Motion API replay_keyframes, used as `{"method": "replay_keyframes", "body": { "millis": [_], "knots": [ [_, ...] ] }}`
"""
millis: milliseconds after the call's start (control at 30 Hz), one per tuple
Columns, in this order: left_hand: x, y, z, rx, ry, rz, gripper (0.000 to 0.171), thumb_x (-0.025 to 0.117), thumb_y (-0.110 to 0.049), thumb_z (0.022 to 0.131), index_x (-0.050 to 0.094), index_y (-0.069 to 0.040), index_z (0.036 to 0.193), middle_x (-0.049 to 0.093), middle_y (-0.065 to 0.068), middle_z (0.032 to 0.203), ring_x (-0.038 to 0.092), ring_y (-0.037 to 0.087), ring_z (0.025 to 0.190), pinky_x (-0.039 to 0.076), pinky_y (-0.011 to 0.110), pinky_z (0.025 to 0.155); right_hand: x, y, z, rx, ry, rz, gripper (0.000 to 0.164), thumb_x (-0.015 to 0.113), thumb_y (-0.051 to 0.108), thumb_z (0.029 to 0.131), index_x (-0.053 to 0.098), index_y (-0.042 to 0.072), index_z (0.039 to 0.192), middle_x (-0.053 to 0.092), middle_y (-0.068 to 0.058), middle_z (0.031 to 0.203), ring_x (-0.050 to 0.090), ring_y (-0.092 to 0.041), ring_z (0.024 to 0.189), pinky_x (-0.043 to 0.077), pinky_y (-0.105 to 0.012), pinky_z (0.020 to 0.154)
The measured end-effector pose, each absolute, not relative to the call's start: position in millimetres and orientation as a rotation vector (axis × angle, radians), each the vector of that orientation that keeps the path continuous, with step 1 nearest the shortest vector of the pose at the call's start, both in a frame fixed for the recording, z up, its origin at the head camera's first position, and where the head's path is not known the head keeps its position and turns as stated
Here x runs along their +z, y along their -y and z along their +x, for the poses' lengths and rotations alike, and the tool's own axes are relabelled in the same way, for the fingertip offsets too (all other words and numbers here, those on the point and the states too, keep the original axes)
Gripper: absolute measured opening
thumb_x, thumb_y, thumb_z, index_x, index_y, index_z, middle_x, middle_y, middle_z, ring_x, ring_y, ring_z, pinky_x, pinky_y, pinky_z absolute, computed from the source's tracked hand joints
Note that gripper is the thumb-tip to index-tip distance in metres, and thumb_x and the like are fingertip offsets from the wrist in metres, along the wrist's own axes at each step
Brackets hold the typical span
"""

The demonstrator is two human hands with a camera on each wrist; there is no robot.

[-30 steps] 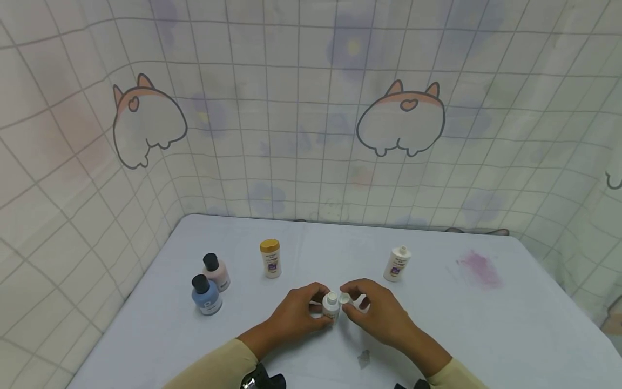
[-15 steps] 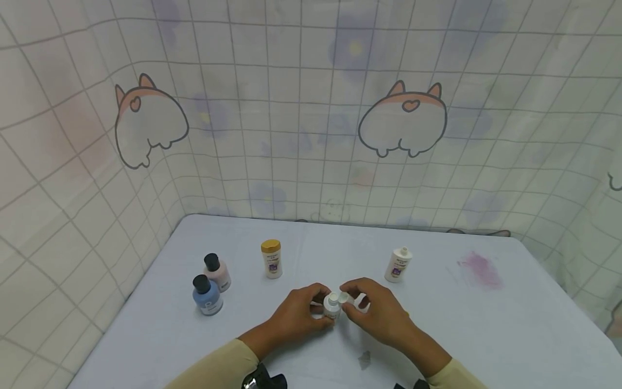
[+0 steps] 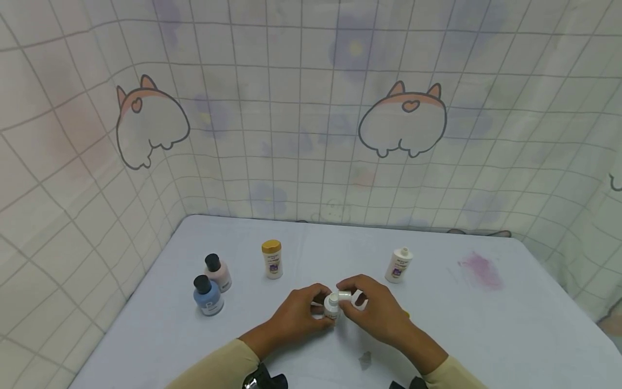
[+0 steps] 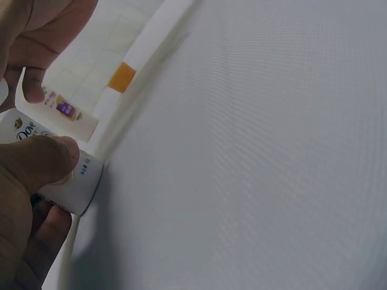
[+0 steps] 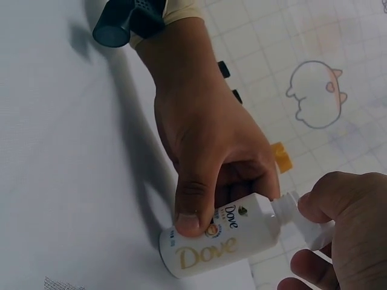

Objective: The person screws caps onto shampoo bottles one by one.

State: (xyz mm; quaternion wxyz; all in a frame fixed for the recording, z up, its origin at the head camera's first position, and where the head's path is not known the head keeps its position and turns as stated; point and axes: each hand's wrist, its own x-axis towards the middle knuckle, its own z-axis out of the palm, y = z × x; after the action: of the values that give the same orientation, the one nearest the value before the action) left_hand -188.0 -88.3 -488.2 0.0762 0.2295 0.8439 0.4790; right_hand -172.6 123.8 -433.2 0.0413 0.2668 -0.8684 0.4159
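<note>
My left hand (image 3: 302,312) grips a small white Dove bottle (image 5: 211,238) around its body, with the thumb across the label in the left wrist view. The bottle stands upright at the front middle of the table, its neck (image 5: 284,208) bare. My right hand (image 3: 371,308) pinches a white cap (image 3: 344,296) between thumb and fingers. The cap lies on its side right at the bottle's mouth, partly hidden by my fingers in the right wrist view.
On the white table (image 3: 461,335), a blue bottle (image 3: 209,297) and a pink bottle (image 3: 220,274), both black-capped, stand left. A yellow-lidded bottle (image 3: 272,262) stands behind my left hand. An uncapped white bottle (image 3: 398,266) stands back right; an orange-yellow cap (image 4: 122,77) lies near it.
My right hand has turned the cap from facing the camera onto its side and brought it slightly left, to the bottle's neck. The left hand and bottle stay nearly still.
</note>
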Motion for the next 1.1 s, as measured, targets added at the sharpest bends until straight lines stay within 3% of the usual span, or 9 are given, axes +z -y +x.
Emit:
{"method": "replay_keyframes", "body": {
  "millis": [167,600,1100],
  "knots": [
    [-487.1,88.2,-188.0,1.423,-2.538,0.686,0.044,0.081,-0.019,0.075,0.056,-0.021,0.111,0.061,-0.012,0.107,0.059,0.0,0.097,0.049,0.014,0.079,-430.8,-119.5,-174.5,1.283,2.652,0.83,0.028,0.072,0.019,0.084,0.062,0.022,0.111,0.057,0.019,0.104,0.056,-0.009,0.083,0.053,-0.03,0.068],
    [-483.6,89.8,-186.0,1.4,-2.547,0.662,0.047,0.08,-0.024,0.075,0.056,-0.019,0.115,0.061,-0.01,0.11,0.06,0.001,0.095,0.049,0.014,0.079,-428.7,-109.1,-176.0,1.308,2.717,0.806,0.027,0.069,0.033,0.086,0.062,0.025,0.111,0.057,0.02,0.099,0.057,-0.01,0.085,0.051,-0.025,0.067],
    [-486.5,89.9,-187.6,1.402,-2.554,0.697,0.047,0.08,-0.024,0.076,0.056,-0.023,0.116,0.06,-0.014,0.108,0.058,-0.001,0.098,0.048,0.014,0.081,-428.0,-106.3,-176.7,1.277,2.748,0.836,0.024,0.069,0.032,0.086,0.063,0.031,0.11,0.059,0.02,0.105,0.055,-0.004,0.086,0.05,-0.025,0.068]
  ]
}}
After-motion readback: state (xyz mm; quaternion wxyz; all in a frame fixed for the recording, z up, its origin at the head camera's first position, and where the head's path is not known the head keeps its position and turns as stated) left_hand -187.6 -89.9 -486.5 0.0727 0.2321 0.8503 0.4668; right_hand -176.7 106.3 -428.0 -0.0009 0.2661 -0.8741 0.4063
